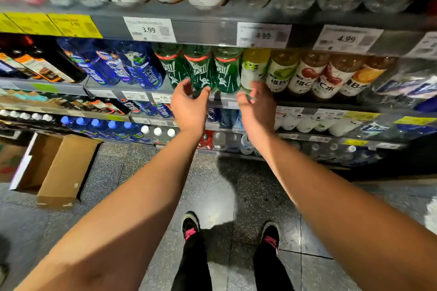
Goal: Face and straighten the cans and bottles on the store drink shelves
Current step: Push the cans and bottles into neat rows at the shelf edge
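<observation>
Head view: both arms reach to the middle shelf
Green bottles: three side by side at the shelf's front edge, blue bottles to their left, a yellow bottle to their right
Left hand: fingers loosely curved, wide, tips at the foot of the middle green bottle, holding nothing
Right hand: wide and empty, just beside the yellow bottle's base
Handling: full plastic, likely hefty, smooth and slick; grip low round the body and twist the label forward
</observation>
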Demonstrator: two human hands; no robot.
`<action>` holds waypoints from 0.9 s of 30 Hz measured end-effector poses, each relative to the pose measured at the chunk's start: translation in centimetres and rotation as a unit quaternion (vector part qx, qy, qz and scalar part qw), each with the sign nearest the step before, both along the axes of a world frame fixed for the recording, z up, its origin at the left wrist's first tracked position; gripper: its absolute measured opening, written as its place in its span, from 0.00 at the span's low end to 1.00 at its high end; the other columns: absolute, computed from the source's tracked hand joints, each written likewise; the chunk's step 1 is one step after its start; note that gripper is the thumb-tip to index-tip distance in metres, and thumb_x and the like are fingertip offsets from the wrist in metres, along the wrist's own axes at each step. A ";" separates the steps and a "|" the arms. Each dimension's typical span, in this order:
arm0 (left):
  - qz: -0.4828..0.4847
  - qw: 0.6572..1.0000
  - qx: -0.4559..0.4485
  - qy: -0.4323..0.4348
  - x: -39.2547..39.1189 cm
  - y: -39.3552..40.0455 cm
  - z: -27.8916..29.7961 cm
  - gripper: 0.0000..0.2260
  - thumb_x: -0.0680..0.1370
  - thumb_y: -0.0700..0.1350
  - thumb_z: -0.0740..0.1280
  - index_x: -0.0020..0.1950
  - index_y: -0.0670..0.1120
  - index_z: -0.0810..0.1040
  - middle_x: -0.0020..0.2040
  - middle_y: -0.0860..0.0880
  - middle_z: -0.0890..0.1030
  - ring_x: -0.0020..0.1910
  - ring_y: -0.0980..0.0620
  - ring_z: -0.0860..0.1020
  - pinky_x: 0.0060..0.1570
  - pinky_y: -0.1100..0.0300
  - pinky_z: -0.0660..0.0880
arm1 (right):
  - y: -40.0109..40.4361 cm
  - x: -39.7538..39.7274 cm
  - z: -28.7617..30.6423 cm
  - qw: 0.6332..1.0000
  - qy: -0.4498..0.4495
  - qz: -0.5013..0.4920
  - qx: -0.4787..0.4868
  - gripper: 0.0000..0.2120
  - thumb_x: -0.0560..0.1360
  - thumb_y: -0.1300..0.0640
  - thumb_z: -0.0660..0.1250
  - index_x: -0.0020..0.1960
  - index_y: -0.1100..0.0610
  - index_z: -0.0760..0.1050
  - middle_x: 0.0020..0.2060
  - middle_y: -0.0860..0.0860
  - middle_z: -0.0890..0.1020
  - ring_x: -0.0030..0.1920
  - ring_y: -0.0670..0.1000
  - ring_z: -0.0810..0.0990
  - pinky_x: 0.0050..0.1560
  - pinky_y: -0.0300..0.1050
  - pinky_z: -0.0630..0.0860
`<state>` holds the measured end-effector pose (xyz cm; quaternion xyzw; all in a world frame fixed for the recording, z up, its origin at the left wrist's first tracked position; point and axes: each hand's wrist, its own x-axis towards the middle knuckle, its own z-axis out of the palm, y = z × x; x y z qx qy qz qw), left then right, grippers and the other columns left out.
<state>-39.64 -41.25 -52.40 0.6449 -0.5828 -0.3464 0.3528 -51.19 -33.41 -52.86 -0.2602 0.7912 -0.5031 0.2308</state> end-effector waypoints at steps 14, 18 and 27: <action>-0.083 0.994 -0.024 -0.071 -0.7 -5.8 -3.0 0.33 0.74 0.53 0.75 0.75 0.45 0.68 0.72 0.49 0.74 0.71 0.52 0.71 0.67 0.64 0.63 | -7.2 3.7 -2.2 0.990 0.128 -0.059 0.025 0.35 0.75 0.49 0.70 0.76 0.62 0.61 0.68 0.61 0.74 0.66 0.61 0.75 0.64 0.56 0.75; -0.073 0.995 -0.054 -0.047 -0.4 -6.2 -3.4 0.28 0.71 0.51 0.77 0.69 0.45 0.75 0.61 0.49 0.81 0.60 0.51 0.78 0.56 0.64 0.70 | -8.2 4.1 -2.0 0.986 0.130 -0.097 0.026 0.39 0.72 0.46 0.73 0.75 0.63 0.63 0.66 0.61 0.75 0.65 0.60 0.76 0.62 0.55 0.76; -0.065 0.998 -0.021 0.015 0.1 -7.4 -3.4 0.23 0.66 0.47 0.81 0.53 0.43 0.74 0.34 0.61 0.69 0.33 0.62 0.69 0.35 0.72 0.64 | -9.8 4.6 -1.4 0.971 0.170 -0.130 0.104 0.35 0.73 0.43 0.73 0.71 0.62 0.68 0.65 0.58 0.75 0.63 0.58 0.76 0.54 0.49 0.75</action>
